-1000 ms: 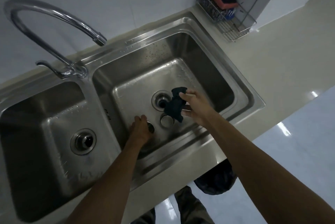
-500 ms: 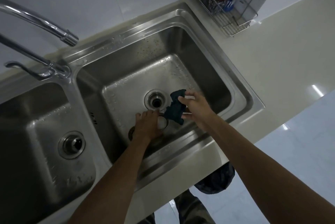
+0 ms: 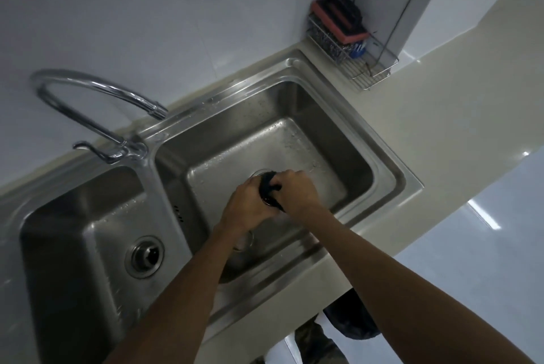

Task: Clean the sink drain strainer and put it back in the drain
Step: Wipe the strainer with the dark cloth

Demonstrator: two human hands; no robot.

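Gleaming steel sink point(image 3: 391, 175) in beige counter point(image 3: 459, 104) (white-tiled wall point(image 3: 117, 10) behind)

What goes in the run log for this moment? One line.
left hand: gripping item, identity hidden | right hand: rubbing dark cloth against it | right basin drain: mostly covered | strainer: not reseated

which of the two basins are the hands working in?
The basin on the image's right, the one nearer the wire rack. Both hands, left hand and right hand, meet over its drain around a dark cloth. The other basin has no hands in it.
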